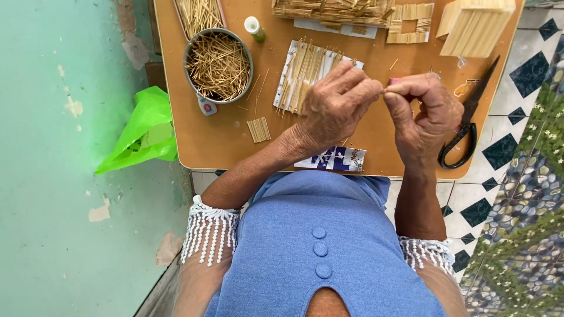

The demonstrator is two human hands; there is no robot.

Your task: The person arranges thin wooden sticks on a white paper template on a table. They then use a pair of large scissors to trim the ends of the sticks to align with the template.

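My left hand (pixel 335 105) and my right hand (pixel 424 114) meet above a small brown table (pixel 217 141), fingertips pinched together on a thin wooden stick (pixel 385 90). A bit of pink shows behind my right fingers. Under my left hand lies a row of sticks laid on white paper (pixel 305 73). A round metal bowl full of loose sticks (pixel 218 64) stands to the left.
Black scissors (pixel 470 126) lie at the table's right edge. Stick-built panels and a block (pixel 476 23) sit along the far edge, with a small glue bottle (pixel 254 27). A short stick bundle (pixel 258 129) and a printed packet (pixel 335 158) lie near me. A green bag (pixel 144 132) hangs at left.
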